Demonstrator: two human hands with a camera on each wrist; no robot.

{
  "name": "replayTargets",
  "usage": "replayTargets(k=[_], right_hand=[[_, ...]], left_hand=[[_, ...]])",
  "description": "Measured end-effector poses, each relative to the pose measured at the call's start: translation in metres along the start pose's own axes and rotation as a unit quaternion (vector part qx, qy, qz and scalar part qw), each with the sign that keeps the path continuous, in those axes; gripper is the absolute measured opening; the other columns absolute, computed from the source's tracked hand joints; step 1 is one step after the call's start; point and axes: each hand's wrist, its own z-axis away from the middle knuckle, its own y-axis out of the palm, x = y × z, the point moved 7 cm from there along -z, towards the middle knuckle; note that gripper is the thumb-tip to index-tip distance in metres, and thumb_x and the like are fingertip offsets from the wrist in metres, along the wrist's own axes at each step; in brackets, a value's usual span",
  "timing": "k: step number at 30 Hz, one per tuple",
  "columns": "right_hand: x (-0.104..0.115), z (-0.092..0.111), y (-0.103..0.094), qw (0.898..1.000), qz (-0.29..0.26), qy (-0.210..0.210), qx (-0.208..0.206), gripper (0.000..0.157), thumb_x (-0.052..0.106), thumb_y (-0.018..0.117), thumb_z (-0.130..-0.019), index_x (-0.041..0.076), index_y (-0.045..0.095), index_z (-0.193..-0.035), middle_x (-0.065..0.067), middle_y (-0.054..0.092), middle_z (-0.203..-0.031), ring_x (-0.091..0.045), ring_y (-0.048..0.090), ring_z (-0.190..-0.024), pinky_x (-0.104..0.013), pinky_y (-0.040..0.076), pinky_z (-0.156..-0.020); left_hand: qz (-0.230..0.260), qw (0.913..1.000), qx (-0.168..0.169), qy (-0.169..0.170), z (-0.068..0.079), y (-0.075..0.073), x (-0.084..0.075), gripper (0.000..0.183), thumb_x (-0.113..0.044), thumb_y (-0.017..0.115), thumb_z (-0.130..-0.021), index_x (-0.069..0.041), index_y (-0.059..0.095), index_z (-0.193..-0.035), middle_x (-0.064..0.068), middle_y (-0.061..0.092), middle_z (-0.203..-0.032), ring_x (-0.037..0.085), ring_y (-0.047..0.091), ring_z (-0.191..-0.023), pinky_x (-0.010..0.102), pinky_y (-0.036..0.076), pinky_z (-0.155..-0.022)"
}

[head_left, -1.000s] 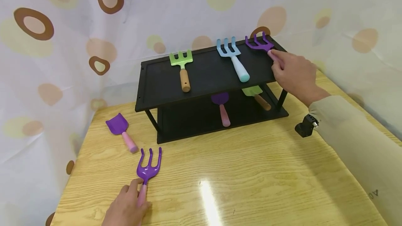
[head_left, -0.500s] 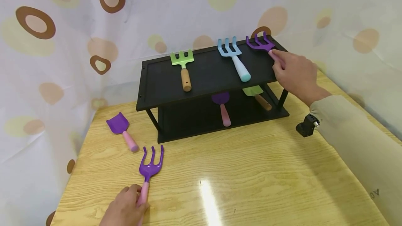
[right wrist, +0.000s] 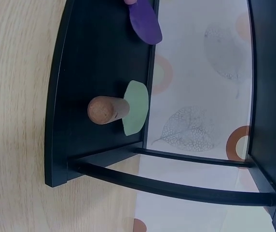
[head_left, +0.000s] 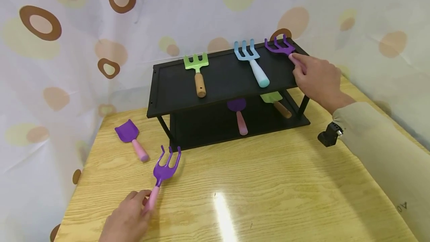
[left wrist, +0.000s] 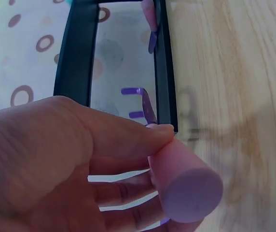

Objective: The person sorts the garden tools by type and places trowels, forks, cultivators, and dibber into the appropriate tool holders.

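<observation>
The left hand (head_left: pixel 125 216) gripped the pink handle of a purple hand fork (head_left: pixel 163 173), thumb and fingers curled round it, prongs aimed at one o'clock near the front-left corner of a black two-tier rack (head_left: pixel 225 79); contact there could not be told. The right hand (head_left: pixel 317 79) pinched the pink handle of a second purple fork (head_left: pixel 282 49), which lay at the right end of the upper shelf, its head toward half past ten.

At nine o'clock from the right hand lay a light-blue hand fork (head_left: pixel 257 71), and farther out that way a green hand fork (head_left: pixel 199 79) with a wooden handle. At eight o'clock, on the lower shelf, were a green trowel (head_left: pixel 281 109), then a pink-handled purple trowel (head_left: pixel 240 120).

Another purple trowel (head_left: pixel 127 133) rested on the wood-grain surface (head_left: pixel 268 182), at half past ten from the left hand's fork. A spotted cloth (head_left: pixel 141 36) hung behind the rack.
</observation>
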Motion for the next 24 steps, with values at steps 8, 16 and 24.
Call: replayTargets(k=[8, 16, 24], right_hand=[[-0.001, -0.002, 0.001, 1.000, 0.001, 0.000, -0.002, 0.050, 0.034, 0.033, -0.100, 0.027, 0.049, -0.147, -0.024, 0.058, -0.135, -0.052, 0.060, -0.103, -0.043, 0.038, -0.049], [-0.002, -0.002, 0.001, 1.000, 0.004, -0.002, 0.001, 0.051, 0.033, 0.033, -0.100, 0.025, 0.048, -0.148, -0.025, 0.057, -0.135, -0.053, 0.060, -0.103, -0.046, 0.041, -0.053], [-0.001, 0.000, 0.002, 1.000, 0.001, -0.002, -0.001, 0.050, 0.034, 0.033, -0.100, 0.025, 0.049, -0.147, -0.025, 0.057, -0.135, -0.054, 0.060, -0.103, -0.050, 0.043, -0.055]], left_hand=[[-0.023, 0.9972, -0.060, 0.038, 0.002, -0.017, -0.014, 0.035, -0.014, 0.069, -0.090, -0.015, 0.067, -0.125, 0.001, 0.064, -0.101, 0.010, 0.055, -0.071, 0.032, 0.047, -0.056], [-0.028, 0.9859, -0.136, 0.094, 0.004, -0.036, -0.030, 0.035, -0.007, 0.070, -0.087, -0.015, 0.069, -0.121, 0.000, 0.065, -0.103, 0.014, 0.063, -0.077, 0.035, 0.050, -0.053], [-0.017, 0.9769, -0.177, 0.119, 0.005, -0.052, -0.034, 0.036, -0.002, 0.069, -0.087, -0.014, 0.069, -0.121, -0.001, 0.065, -0.100, 0.013, 0.059, -0.077, 0.034, 0.047, -0.051]])
